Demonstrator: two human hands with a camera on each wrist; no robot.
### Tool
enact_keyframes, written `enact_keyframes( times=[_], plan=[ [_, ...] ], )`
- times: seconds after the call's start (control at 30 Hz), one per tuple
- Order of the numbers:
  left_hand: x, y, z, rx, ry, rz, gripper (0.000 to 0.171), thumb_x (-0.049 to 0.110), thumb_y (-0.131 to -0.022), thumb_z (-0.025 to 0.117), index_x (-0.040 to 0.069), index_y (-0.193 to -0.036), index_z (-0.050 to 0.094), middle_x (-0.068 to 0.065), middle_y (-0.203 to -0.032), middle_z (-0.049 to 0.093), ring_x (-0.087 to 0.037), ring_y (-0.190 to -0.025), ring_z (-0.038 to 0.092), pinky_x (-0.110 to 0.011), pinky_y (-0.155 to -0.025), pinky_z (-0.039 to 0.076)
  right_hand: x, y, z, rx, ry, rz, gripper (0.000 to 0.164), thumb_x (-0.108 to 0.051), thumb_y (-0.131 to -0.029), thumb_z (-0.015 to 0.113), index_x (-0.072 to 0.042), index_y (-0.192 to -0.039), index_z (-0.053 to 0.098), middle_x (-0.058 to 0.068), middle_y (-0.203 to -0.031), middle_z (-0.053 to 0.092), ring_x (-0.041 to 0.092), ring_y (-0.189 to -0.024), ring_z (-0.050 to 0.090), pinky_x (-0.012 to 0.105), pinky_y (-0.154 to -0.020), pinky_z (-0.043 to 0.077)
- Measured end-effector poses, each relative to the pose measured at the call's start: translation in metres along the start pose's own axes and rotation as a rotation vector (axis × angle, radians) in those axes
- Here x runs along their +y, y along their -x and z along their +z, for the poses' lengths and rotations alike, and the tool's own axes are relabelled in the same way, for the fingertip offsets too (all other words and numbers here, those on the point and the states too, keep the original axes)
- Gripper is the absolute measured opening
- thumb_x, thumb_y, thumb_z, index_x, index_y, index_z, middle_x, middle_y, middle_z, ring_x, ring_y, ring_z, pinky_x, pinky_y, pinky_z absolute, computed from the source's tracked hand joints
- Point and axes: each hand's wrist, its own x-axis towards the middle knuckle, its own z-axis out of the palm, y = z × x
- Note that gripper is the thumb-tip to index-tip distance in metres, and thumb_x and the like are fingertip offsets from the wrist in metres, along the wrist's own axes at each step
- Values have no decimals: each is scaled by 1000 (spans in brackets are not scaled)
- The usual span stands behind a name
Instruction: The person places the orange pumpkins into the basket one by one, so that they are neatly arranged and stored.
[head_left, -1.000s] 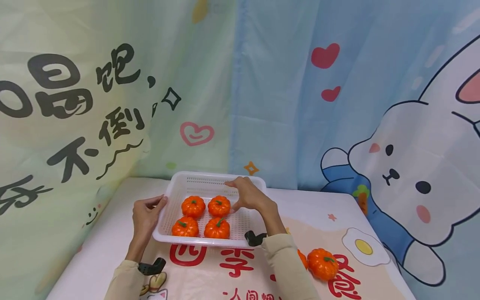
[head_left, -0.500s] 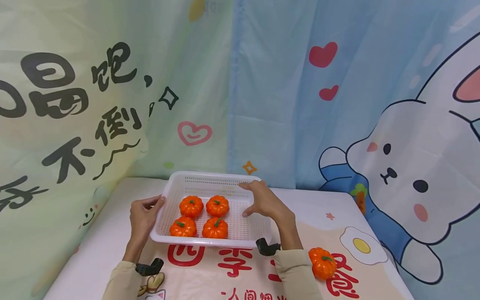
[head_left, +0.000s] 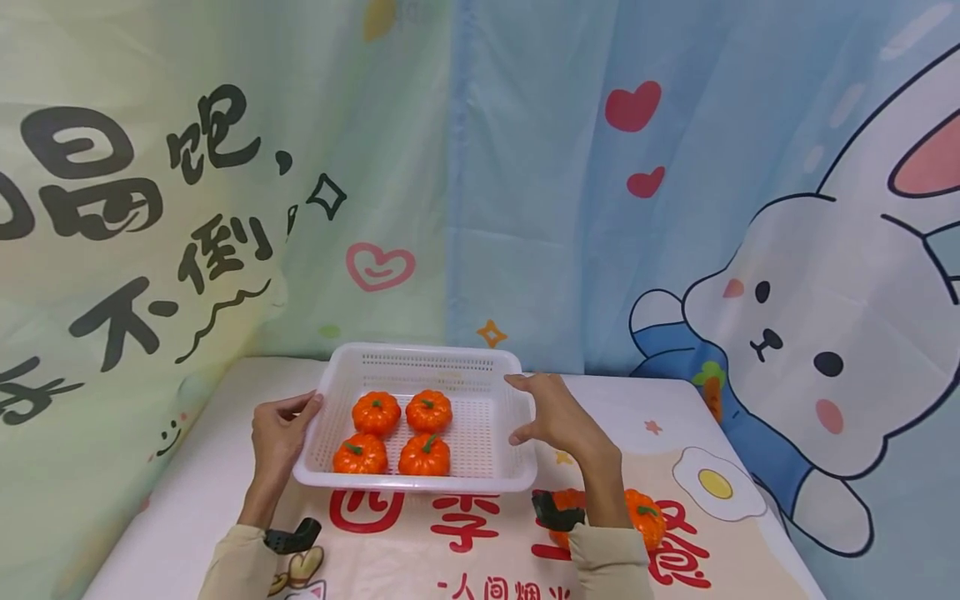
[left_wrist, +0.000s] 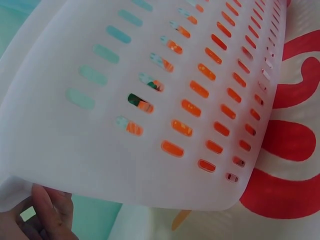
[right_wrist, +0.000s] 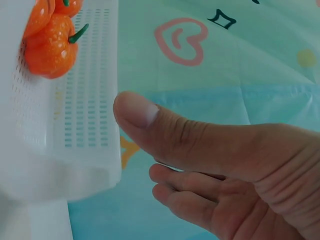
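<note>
A white perforated plastic basket [head_left: 420,482] holds several small orange pumpkins [head_left: 424,455] with green stems, grouped toward its left side. My left hand [head_left: 279,437] pinches the basket's left rim between thumb and fingers; in the left wrist view its fingers [left_wrist: 52,215] are at the rim's corner, below the slotted wall [left_wrist: 60,145]. At the right rim is my right hand [head_left: 562,421], thumb and fingers spread apart with nothing held. In the right wrist view its thumb [right_wrist: 145,117] overlaps the basket's edge, while pumpkins [right_wrist: 50,47] sit deeper inside.
Two more orange pumpkins lie on the printed tablecloth at right: one pumpkin [head_left: 647,521] partly behind the right forearm, another pumpkin [head_left: 566,500] partly covered by the wrist camera [head_left: 557,512]. A printed curtain [head_left: 517,275] hangs behind the table.
My right hand has moved right, from beside the back right pumpkin inside the basket to the right rim. My left hand keeps its grip. The head view has turned slightly.
</note>
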Motion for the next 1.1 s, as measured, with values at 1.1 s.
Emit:
enact_keyframes(
  times=[1.1],
  plan=[
    [0,2,1,19,0,11,40,29,-105,75,-2,-132,76,-33,-118,77,-9,-68,64,-16,-60,55,63,68,13,-23,-19,265,81,-10,-75,100,-17,-150,68,17,-146,68,39,-137,57,60,-99,62]
  ],
)
